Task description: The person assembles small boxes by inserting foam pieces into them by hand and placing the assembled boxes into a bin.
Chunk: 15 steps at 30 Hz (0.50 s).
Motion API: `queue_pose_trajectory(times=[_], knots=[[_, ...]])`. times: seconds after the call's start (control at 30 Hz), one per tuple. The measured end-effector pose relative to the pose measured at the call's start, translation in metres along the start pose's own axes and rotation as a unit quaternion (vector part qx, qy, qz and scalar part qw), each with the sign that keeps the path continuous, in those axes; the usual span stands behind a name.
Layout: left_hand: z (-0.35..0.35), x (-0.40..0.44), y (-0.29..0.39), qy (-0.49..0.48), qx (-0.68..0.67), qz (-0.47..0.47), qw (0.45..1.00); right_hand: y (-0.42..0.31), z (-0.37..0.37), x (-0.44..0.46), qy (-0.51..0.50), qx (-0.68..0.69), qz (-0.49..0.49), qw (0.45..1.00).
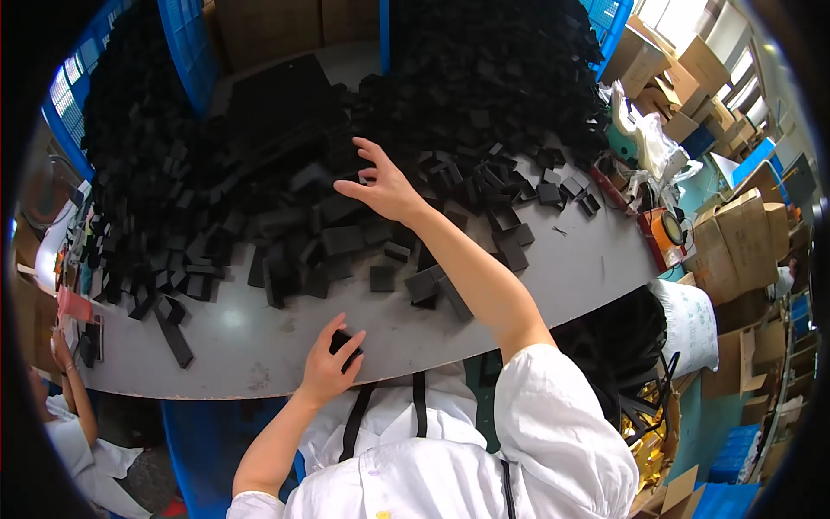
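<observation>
My left hand (pixel 323 374) is near the table's front edge, its fingers wrapped round a small black box (pixel 346 344). Farther in, my right hand (pixel 386 188) reaches over a heap of similar black boxes (pixel 344 240). The thumb and fingers of that hand are apart, and I see nothing held between them. Loose boxes lie at odd angles below it, some on their sides. Behind the hand, a large flat black panel or stack (pixel 281 95) rests among the heap.
The grey table (pixel 571 259) curves along my front. Blue plastic crates (pixel 186 52) stand at the back. To the right are a white sack (pixel 687 320), an orange tape roll (pixel 667 228) and cardboard boxes (pixel 735 242). Another person's arm (pixel 79 398) shows at the left.
</observation>
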<state>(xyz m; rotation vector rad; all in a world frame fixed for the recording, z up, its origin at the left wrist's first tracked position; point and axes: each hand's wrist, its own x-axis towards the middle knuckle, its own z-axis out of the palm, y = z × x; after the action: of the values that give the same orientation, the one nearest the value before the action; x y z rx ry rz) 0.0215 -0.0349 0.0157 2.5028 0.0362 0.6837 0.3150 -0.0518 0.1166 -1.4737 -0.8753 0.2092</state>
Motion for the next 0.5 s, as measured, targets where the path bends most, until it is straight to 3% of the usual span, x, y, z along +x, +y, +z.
queue_pose_trajectory(times=[0.07,0.13,0.2,0.23,0.27,0.3,0.33,0.4,0.5], knots=[[-0.007,-0.005,-0.001,-0.006,0.007,-0.01,1.0,0.027,-0.011,0.018,-0.003,-0.175,-0.14,0.975],[-0.009,-0.007,-0.003,0.004,0.033,-0.016,0.999,0.047,-0.057,0.019,0.0,-0.339,-0.077,0.937],[-0.008,-0.006,-0.008,0.018,0.004,-0.021,1.0,0.085,-0.111,0.014,0.049,-0.539,-0.046,0.84],[-0.007,-0.01,-0.007,0.02,-0.025,-0.027,0.999,0.101,-0.136,0.007,0.019,-0.615,-0.012,0.788],[-0.007,-0.012,-0.006,0.02,-0.028,-0.037,0.999,0.091,-0.149,0.004,-0.028,-0.594,0.061,0.802],[-0.01,-0.008,-0.007,0.008,-0.033,-0.027,0.999,0.103,-0.163,0.003,-0.024,-0.519,0.062,0.852],[-0.012,-0.006,-0.008,-0.004,-0.039,-0.015,0.999,0.104,-0.172,0.001,-0.011,-0.502,0.035,0.864],[-0.016,-0.007,-0.008,-0.016,-0.053,-0.029,0.998,0.102,-0.19,0.001,0.042,-0.352,0.139,0.925],[-0.022,-0.003,-0.01,-0.046,-0.061,-0.025,0.997,0.099,-0.202,-0.012,0.156,-0.288,0.115,0.938]])
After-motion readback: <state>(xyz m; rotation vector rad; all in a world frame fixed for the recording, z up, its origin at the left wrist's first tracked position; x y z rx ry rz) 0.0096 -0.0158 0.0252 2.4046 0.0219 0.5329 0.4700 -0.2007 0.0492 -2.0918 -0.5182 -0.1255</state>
